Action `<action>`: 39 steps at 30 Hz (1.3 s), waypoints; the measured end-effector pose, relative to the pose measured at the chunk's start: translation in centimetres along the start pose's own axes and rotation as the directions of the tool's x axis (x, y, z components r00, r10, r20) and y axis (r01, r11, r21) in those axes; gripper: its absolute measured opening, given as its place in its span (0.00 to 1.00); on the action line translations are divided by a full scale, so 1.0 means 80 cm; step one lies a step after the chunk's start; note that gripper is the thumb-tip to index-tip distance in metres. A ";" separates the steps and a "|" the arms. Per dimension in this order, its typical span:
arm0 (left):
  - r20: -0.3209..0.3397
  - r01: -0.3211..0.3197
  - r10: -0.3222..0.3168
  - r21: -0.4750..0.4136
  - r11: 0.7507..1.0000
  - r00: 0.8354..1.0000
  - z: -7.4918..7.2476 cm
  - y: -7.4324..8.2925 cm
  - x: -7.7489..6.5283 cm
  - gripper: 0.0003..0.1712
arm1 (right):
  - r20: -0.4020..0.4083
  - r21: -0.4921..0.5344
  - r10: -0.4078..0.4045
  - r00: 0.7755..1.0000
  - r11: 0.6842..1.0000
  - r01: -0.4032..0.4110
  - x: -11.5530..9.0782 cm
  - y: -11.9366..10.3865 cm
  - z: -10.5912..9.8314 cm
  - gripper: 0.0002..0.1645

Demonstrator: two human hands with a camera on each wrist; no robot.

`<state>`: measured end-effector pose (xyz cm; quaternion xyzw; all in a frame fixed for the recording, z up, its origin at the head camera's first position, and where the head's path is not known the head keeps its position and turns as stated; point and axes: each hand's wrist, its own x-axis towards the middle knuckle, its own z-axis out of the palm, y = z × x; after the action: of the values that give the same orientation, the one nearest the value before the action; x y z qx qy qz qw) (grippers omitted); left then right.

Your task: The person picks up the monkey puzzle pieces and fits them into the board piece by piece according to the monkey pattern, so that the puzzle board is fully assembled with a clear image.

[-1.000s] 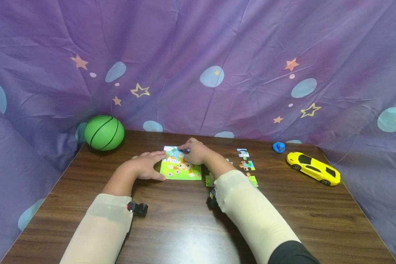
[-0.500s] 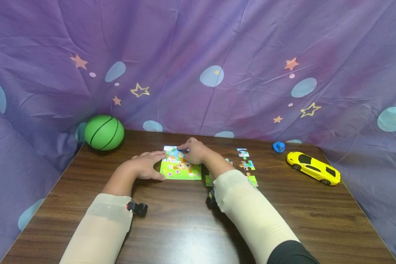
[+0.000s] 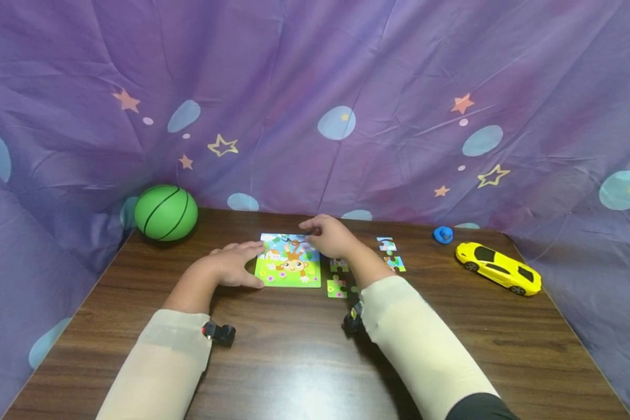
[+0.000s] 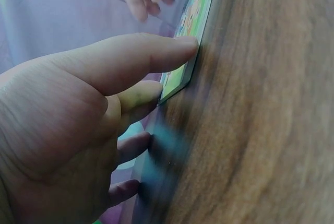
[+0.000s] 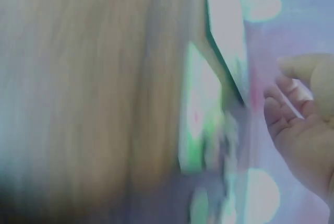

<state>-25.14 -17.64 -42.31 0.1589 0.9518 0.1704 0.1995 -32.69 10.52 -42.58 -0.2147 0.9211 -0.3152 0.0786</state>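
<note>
A square jigsaw puzzle point(image 3: 289, 275) with a monkey picture lies flat on the table in the head view. My left hand point(image 3: 232, 265) stays at its left side. In the left wrist view, the thumb touches the puzzle board's point(image 4: 180, 78) near edge and the index finger its corner, with the other fingers loosely spread. Just above the puzzle's far right corner is my right hand point(image 3: 332, 236), its fingers relaxed and bent. Nothing shows between those fingers in the right wrist view, which is blurred. Loose jigsaw pieces point(image 3: 337, 288) lie to the right, some hidden under the right forearm.
A green ball point(image 3: 166, 213) sits at the table's far left. On the right are a small blue rubber duck point(image 3: 443, 235) and a yellow toy car point(image 3: 499, 268). More puzzle pieces point(image 3: 395, 263) lie beyond the right wrist. A purple curtain point(image 3: 294, 105) hangs behind the table.
My right hand has lifted off the puzzle and moved right, uncovering a piece in the puzzle's upper part and loose pieces near the wrist. The left hand has not moved.
</note>
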 end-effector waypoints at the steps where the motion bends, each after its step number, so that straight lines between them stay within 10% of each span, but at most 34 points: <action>1: -0.001 0.000 0.000 0.000 1.000 1.000 0.000 0.000 0.000 0.58 | -0.017 0.011 0.002 1.000 1.000 -0.002 -0.005 0.004 -0.007 0.24; 19: -0.002 -0.006 0.006 -0.012 1.000 1.000 0.002 -0.002 0.001 0.57 | -0.179 0.057 0.164 0.970 0.986 -0.156 -0.095 0.117 -0.103 0.26; 39: -0.005 0.001 -0.001 -0.023 1.000 1.000 0.002 -0.004 0.000 0.57 | -0.082 0.073 0.261 0.962 0.964 -0.255 -0.108 0.176 -0.120 0.34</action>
<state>-25.15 -17.85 -42.57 0.1555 0.9505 0.1815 0.1989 -32.49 29.60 -43.53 -0.0758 0.9335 -0.3403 0.0836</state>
